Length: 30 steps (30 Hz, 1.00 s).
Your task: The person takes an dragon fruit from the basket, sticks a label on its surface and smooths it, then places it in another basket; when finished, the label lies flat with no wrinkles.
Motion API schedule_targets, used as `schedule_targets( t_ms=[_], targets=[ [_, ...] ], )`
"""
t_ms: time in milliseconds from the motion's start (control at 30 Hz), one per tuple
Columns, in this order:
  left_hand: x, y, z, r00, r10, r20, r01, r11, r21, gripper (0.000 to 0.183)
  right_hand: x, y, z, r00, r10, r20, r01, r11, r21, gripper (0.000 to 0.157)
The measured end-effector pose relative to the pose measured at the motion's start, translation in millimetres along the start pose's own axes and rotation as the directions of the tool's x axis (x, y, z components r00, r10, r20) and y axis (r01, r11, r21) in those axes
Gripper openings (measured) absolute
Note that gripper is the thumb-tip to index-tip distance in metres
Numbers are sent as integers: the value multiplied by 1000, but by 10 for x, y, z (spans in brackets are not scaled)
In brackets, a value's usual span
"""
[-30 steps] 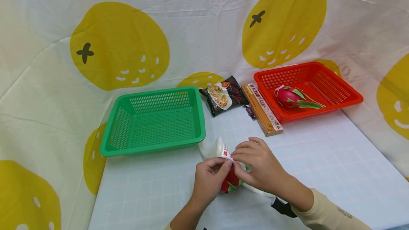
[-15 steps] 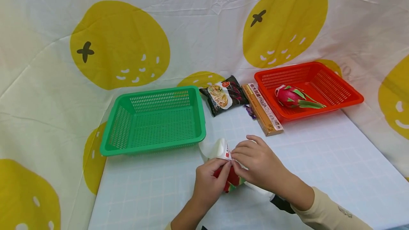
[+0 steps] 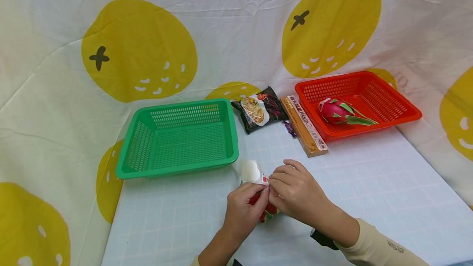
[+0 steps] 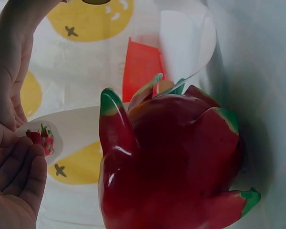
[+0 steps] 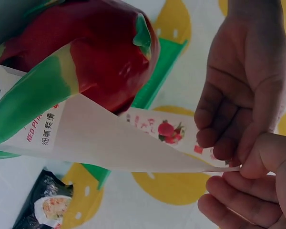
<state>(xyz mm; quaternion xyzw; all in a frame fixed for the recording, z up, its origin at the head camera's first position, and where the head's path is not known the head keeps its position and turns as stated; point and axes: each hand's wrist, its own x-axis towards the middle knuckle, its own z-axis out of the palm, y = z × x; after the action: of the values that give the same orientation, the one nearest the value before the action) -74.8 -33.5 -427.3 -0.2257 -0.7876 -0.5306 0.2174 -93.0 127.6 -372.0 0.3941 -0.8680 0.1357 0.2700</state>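
Both hands — left hand point(image 3: 242, 210) and right hand point(image 3: 295, 192) — pinch the white wrapper's point(image 3: 252, 171) edge with curled fingers, apparently to peel it off the dragon fruit point(image 3: 267, 212) lying at 6 o'clock on the tabletop point(image 3: 369, 192).

Even, bright light filled my head view, casting soft shadows under my hands. Both wrist views were dimmer, with glare on the glossy red plastic dragon fruit point(image 4: 171, 162).
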Motion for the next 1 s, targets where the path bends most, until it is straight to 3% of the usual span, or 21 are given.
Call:
schedule_targets(
  t_ms=[267,467,567,767,1000],
  targets=[
    [13,-7,1,1000,7,-11,-7,999,-34,6,0,17,15,999,45,-10,-44,996,72,18],
    [13,-7,-6,1000,-19,4,19,1000,-23,7,-9,47,-11,997,77,31,-80,992,101,21],
    [11,-12,-22,1000,-19,19,18,1000,21,7,-10,59,-22,997,61,41,-65,992,107,24],
    [17,10,-35,999,41,21,-43,993,112,5,19,48,-29,1000,10,10,-11,994,107,20],
    [25,22,-32,999,20,33,-23,995,92,6,15,57,-20,999,29,-16,-27,992,119,19]
  ],
)
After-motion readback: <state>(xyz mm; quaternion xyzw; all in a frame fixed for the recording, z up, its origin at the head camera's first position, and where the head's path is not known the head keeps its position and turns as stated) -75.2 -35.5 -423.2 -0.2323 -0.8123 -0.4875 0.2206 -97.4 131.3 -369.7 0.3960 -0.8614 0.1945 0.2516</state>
